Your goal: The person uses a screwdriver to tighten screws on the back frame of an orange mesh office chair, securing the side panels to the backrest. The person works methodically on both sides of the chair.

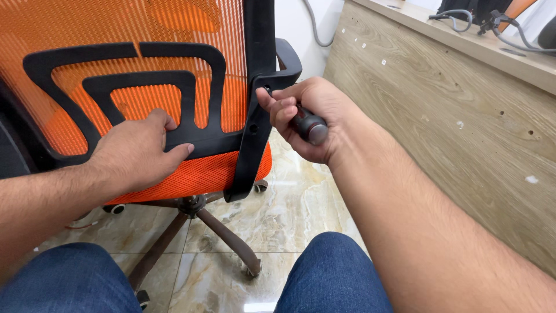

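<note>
An office: mesh swivel chair, wooden desk (cables on top).

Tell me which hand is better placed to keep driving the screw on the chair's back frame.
Right. The right hand grips the screwdriver, its tip against the black frame upright. The left hand lies flat on the black lumbar support, bracing the orange chair, with no tool.
</note>
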